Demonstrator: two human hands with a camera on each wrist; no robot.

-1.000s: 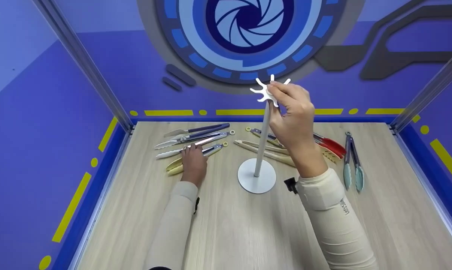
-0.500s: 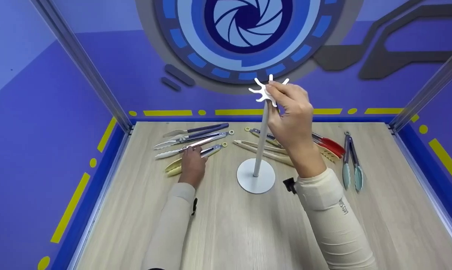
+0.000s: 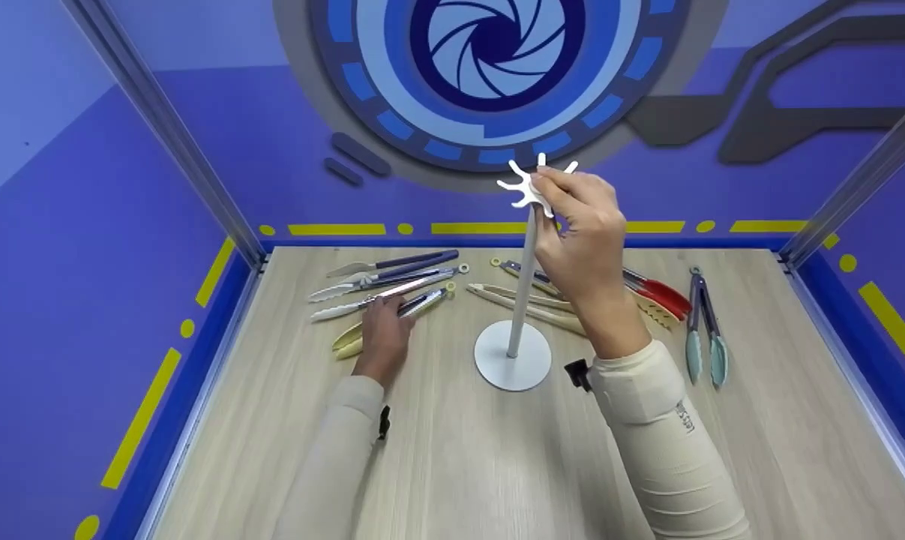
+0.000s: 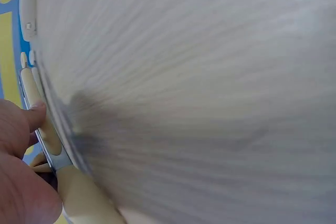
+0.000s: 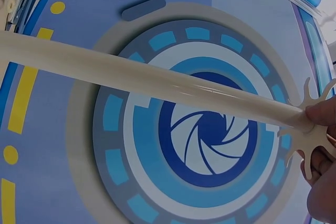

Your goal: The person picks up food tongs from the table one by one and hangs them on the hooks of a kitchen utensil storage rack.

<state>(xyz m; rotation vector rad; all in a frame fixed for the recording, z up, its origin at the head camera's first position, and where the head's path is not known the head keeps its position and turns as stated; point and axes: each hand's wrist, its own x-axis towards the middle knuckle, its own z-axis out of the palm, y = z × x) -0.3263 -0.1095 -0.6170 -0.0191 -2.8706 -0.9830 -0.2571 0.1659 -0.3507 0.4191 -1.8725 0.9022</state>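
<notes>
Left of the stand, my left hand (image 3: 386,334) grips a pair of metal tongs with pale yellow heads (image 3: 347,345) by the middle. In the left wrist view the thumb lies along the near side of these tongs (image 4: 84,195) and other fingers reach behind. My right hand (image 3: 583,232) pinches the white hooked top (image 3: 525,187) of an upright stand, whose white pole (image 3: 523,292) rises from a round base (image 3: 512,375). The right wrist view has the pole (image 5: 157,82) running to the thumb at the hooks (image 5: 310,140). Part of the hooked top is hidden by the fingers.
Several other tongs lie at the back left, such as white-tipped tongs (image 3: 340,309). Behind the stand and right arm are cream tongs (image 3: 564,321) and red-headed tongs (image 3: 662,294). Light-blue-tipped tongs (image 3: 705,322) lie farther right. A blue printed wall (image 3: 392,202) encloses the table.
My left hand has shifted slightly toward me with the yellow-headed tongs, and their ring end seems a little raised. The right hand keeps its pinch on the stand's top.
</notes>
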